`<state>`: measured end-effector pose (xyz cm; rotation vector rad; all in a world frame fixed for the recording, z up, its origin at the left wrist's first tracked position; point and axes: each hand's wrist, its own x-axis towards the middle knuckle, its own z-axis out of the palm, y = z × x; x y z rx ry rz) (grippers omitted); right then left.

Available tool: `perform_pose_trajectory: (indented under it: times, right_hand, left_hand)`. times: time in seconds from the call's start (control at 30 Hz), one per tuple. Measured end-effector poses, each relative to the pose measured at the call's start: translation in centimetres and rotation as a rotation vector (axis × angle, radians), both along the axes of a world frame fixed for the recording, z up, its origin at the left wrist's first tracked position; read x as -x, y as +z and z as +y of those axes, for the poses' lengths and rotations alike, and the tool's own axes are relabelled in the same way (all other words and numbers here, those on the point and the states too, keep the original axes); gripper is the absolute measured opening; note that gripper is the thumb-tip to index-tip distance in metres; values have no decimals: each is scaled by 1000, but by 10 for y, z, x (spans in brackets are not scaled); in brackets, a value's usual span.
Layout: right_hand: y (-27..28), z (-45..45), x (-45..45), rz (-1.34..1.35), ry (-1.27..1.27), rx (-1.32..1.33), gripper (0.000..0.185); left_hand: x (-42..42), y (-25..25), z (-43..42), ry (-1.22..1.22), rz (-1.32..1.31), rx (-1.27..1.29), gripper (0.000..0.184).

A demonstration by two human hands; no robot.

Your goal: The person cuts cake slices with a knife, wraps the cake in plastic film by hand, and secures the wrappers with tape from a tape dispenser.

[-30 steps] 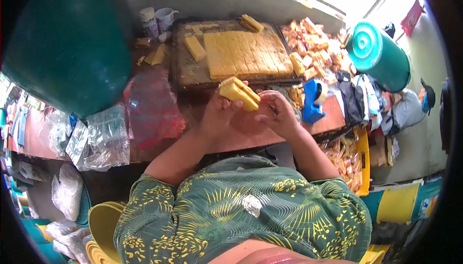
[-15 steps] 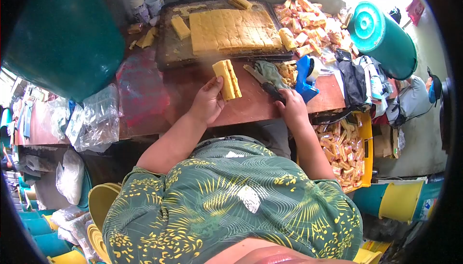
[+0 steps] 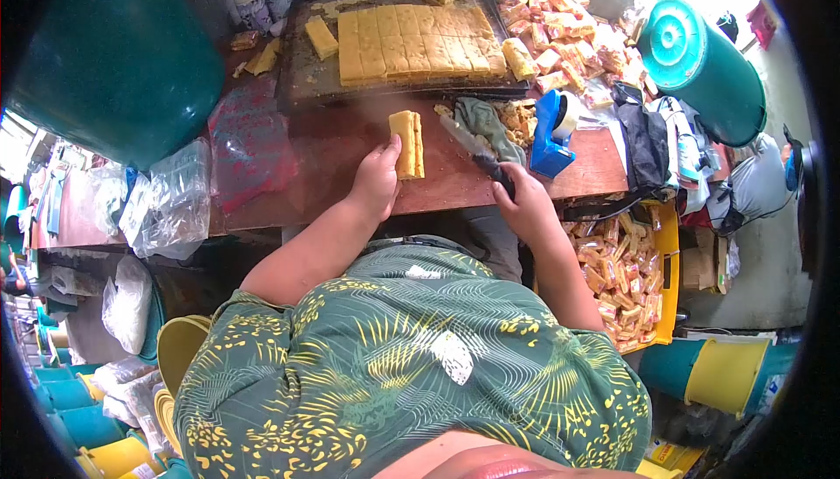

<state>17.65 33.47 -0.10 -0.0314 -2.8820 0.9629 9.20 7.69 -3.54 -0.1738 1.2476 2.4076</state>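
The fingers of the left hand [image 3: 378, 177] hold a layered piece of yellow cake [image 3: 405, 142] over the table [image 3: 332, 146]. Those of the right hand [image 3: 525, 199] grip a black-handled knife [image 3: 484, 162], blade toward the tray [image 3: 302, 68]; whether its tip touches the table is hard to tell. A grey-green cloth [image 3: 483, 125] lies beside it, near a blue tape dispenser [image 3: 549, 139]. Beyond, the tray bears a cut slab [image 3: 416, 41], with wrapped pieces [image 3: 573, 33] heaped to its right.

cake slab [image 3: 420, 41] on tray [image 3: 304, 76] | knife [image 3: 473, 149] before tray | packets [image 3: 626, 282] in crate [image 3: 669, 278], seemingly below table [image 3: 332, 151]
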Motion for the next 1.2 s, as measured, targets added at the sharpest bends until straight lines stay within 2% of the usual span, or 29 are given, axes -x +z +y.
perform_pose_trajectory:
  times: [0.17, 0.4, 0.6, 0.73, 0.9, 1.2]
  right_hand:
    - [15, -6, -30, 10, 172, 134, 37]
    - [11, -6, -35, -52, 171, 146, 37]
    - [5, -6, -30, -138, 183, 287, 38]
    - [2, -5, -30, -109, 185, 279, 38]
    - [-3, -7, -31, 1, 129, 199, 39]
    - [-3, -2, -31, -111, 210, 289, 39]
  left_hand:
    - [2, -3, 3, 1, 61, 34, 41]
    - [-1, 0, 5, -22, 102, 57, 42]
    - [-4, 3, 3, -55, 112, 56, 41]
    - [-7, 12, 1, -65, 101, 44, 40]
    - [-8, 17, 3, -69, 46, -91, 40]
    - [-8, 18, 3, -77, 47, -112, 39]
